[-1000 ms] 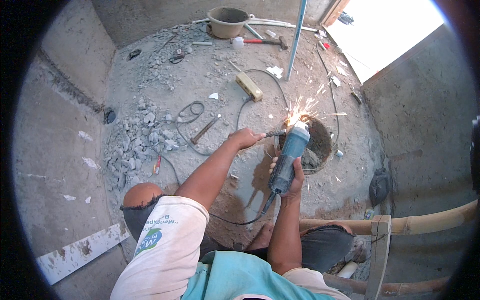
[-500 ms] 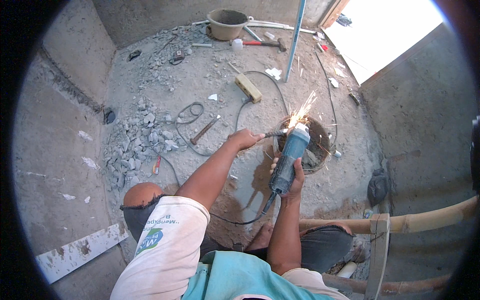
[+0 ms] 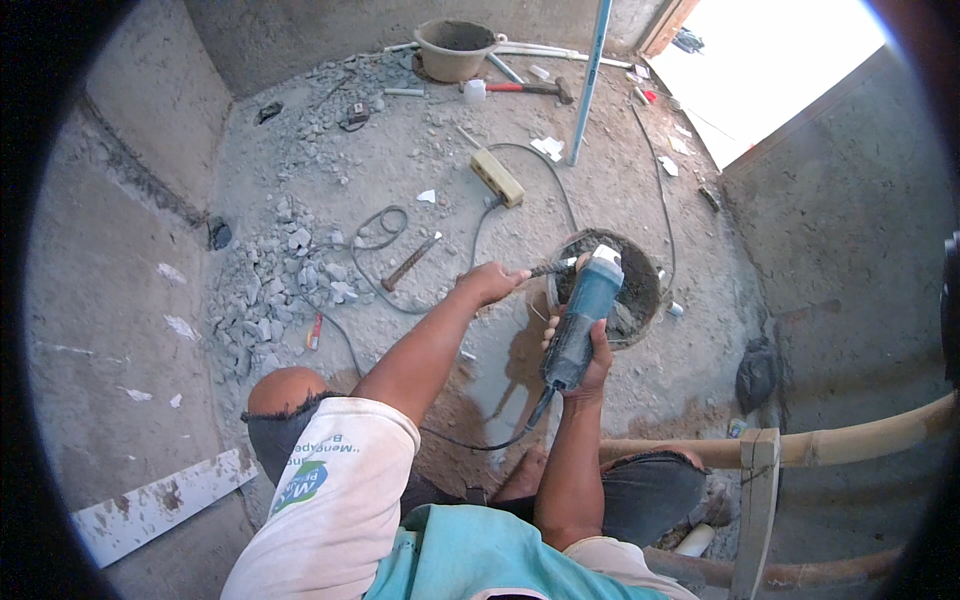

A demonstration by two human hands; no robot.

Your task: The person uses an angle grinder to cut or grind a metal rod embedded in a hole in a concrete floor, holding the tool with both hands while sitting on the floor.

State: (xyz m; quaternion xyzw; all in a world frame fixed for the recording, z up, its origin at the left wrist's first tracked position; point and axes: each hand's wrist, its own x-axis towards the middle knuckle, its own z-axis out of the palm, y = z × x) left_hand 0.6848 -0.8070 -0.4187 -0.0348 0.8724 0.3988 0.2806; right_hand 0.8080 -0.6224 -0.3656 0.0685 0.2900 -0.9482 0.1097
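Observation:
My right hand (image 3: 594, 368) is wrapped round the body of a blue-and-black angle grinder (image 3: 588, 306), its head pointing away from me. My left hand (image 3: 490, 284) is closed on a ribbed metal rod (image 3: 549, 268), whose bright tip meets or nearly touches the disc (image 3: 583, 263) at the grinder's head. No sparks show there. Below the tool stands a round bucket (image 3: 655, 318) with grey rubble or mortar in it, partly hidden by the grinder. From the grinder's rear a black cord (image 3: 505, 440) runs left along the floor.
A yellowish power strip (image 3: 496, 177) lies ahead with its cable. A rusty chisel (image 3: 410, 262) is left of centre, near broken concrete (image 3: 265, 300). Farther off are a hammer (image 3: 520, 87), a tub (image 3: 455, 65) and an upright blue pipe (image 3: 590, 85). Bamboo poles (image 3: 860, 432) stand right.
The sparks that were flying from the grinder's head have stopped. Both hands hold the same things in nearly the same places.

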